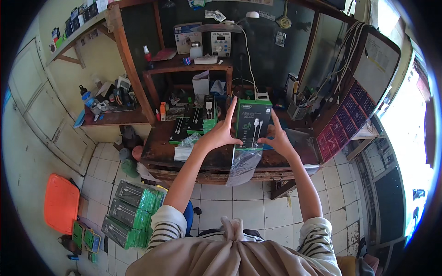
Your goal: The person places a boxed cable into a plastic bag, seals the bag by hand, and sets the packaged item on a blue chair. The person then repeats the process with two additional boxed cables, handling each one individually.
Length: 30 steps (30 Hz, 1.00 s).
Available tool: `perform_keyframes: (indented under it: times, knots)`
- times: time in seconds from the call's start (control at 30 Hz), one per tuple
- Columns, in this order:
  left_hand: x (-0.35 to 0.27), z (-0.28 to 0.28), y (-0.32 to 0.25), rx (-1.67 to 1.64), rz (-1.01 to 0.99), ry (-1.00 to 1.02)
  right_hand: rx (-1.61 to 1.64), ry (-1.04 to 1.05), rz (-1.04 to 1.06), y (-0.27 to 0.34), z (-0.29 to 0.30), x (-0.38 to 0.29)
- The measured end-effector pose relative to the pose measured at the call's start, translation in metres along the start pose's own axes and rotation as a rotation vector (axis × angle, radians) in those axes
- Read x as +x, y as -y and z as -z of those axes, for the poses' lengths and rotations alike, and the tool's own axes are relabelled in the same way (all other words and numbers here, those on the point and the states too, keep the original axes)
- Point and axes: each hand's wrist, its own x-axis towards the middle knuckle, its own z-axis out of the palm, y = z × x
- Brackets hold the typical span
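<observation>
Between my two hands, above the front of a dark wooden desk (155, 151), stands a black and green charging cable box (253, 126) with its printed front towards me. My left hand (221, 134) grips the box at its left edge, thumb at the lower corner. On the other edge, my right hand (279, 138) holds it the same way. A clear plastic sleeve (244, 165) hangs from below the box over the desk's front edge. Left of my left hand, several similar cable boxes (179, 129) lie on the desk, with crumpled clear plastic (190, 140) beside them.
Stacks of packed cable boxes (126, 210) sit on the tiled floor at left, near an orange plastic lid (61, 203). Behind the desk, a raised wooden shelf (193, 63) carries a bench device (221, 44). A mesh pen holder (297, 109) stands at right, below hanging cables (345, 51).
</observation>
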Motion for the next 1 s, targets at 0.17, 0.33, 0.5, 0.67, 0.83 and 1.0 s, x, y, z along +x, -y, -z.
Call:
perform_keyframes:
  times: [0.17,0.33,0.5,0.67,0.83,1.0]
  knots:
    - [0.000,0.003,-0.011,0.178,0.031,0.007,-0.014,0.068,-0.032,0.002,-0.005,-0.003]
    - [-0.001,0.002,-0.008,0.030,0.032,0.070,0.028,-0.013,-0.001,0.007,-0.002,-0.004]
    - [0.001,0.002,0.003,-0.002,-0.054,-0.031,-0.005,-0.059,0.095,0.013,-0.001,-0.001]
    - [0.007,0.004,0.018,0.050,-0.218,-0.156,-0.122,-0.125,0.135,0.015,-0.004,0.009]
    - [0.010,-0.009,0.050,0.079,-0.247,-0.259,-0.155,-0.223,0.187,-0.014,-0.021,0.020]
    - [0.000,-0.033,0.066,-0.072,-0.144,-0.332,0.028,-0.231,-0.014,-0.052,-0.036,0.011]
